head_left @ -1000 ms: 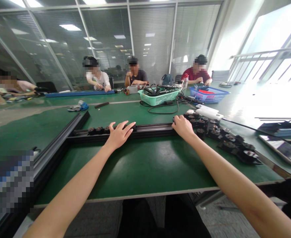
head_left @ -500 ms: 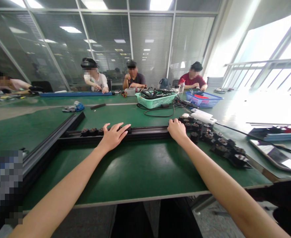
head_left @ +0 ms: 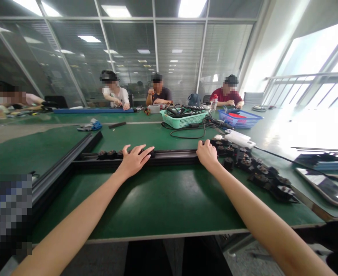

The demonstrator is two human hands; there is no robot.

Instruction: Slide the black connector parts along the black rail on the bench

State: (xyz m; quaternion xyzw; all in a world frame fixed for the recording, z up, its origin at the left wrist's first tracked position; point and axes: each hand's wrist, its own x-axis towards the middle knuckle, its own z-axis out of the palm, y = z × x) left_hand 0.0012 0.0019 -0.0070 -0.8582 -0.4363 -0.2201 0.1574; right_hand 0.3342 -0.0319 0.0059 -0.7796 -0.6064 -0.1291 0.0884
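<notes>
A long black rail with a channel along its top lies crosswise on the green table. Small black modules with metal-looking tops sit in a row in its left half. Over this row rests my left hand, fingers spread, its fingertips touching or just above the modules; it grips nothing. At the rail's right end my right hand is closed, with bent fingers pressed together. A dark bit shows by its fingertips, but what they hold is hidden. More loose black modules are strewn to the right of this hand.
Another black rail runs along the left. Behind stand a green basket of cables and a blue basket. White devices, a cable and a tablet lie at right. Several people sit across the table.
The whole view has shifted a little to the right and down. Both hands keep their places along the rail, and the modules show no clear movement.
</notes>
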